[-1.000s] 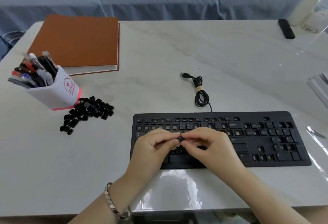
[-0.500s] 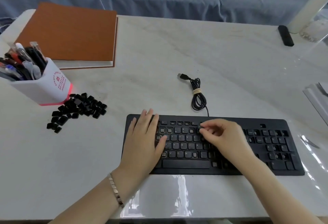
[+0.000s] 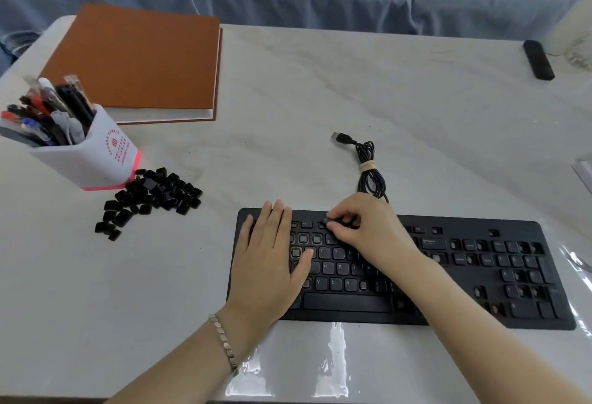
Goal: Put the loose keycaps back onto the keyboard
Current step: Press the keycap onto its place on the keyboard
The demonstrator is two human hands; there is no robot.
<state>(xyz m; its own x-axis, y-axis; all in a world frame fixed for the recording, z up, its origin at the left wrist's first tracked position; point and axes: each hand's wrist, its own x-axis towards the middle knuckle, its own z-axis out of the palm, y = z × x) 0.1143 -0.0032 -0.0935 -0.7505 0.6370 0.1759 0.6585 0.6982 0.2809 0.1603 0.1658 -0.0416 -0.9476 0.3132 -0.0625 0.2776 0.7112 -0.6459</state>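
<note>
On the marble table (image 3: 320,89), the left hand (image 3: 269,262) lies flat, fingers straight, on the keyboard (image 3: 480,275). The right hand (image 3: 362,227) pinches a keycap (image 3: 327,220) at its top row. The loose keycaps (image 3: 150,200) sit beside the pen cup (image 3: 93,160).

Silver bracelet (image 3: 225,344) (flat angular links) behind the left grip (image 3: 269,262); forearms bare.

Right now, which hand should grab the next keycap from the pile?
Left. The left hand lies flat and free on the left end of the keyboard, nearest the keycap pile; the right hand is farther off, fingers curled on a keycap at the top row.
</note>
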